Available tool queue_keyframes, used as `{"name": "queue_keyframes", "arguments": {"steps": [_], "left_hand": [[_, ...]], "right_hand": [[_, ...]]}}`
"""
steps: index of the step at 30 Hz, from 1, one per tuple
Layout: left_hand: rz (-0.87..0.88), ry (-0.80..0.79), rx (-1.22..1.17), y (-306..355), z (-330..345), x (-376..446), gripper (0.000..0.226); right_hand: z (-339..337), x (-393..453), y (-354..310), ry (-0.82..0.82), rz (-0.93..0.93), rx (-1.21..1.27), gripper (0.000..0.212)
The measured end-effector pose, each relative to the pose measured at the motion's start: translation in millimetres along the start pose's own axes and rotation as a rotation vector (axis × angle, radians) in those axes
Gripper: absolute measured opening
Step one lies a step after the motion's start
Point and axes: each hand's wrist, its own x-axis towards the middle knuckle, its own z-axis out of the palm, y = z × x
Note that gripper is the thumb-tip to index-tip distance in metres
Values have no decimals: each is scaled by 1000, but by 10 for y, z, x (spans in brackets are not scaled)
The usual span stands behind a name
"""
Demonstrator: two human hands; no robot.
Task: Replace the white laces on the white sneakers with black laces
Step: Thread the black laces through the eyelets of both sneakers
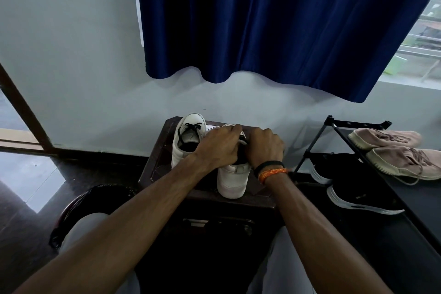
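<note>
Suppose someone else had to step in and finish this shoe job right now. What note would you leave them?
Left hand: over the top of the near white sneaker, fingers curled at its lacing.
Right hand: curled on the same spot; a bit of black lace shows between the hands.
Both sneakers stand on the dark stool, toes toward the wall.
Done: the far white sneaker shows black lace across its top.
Left: finish lacing the near sneaker; how far it has got is hidden under the hands. No white laces are in view.
</note>
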Motion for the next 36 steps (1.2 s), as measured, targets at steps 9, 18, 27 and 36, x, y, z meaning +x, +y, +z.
{"name": "queue_keyframes", "arguments": {"steps": [9,18,27,36], "left_hand": [[-32,-34,-7,60,-86,24,26],[-189,-275,-341,-126,-457,88,25],[-174,-380,-168,-248,-542,58,31],[25,-140,-62,-26,-265,-1,30]], "right_hand": [[112,11,59,96,-273,107,30],[76,30,161,84,-404,205,25],[170,8,157,232,-444,143,36],[177,51,121,-30,-80,296,48]]}}
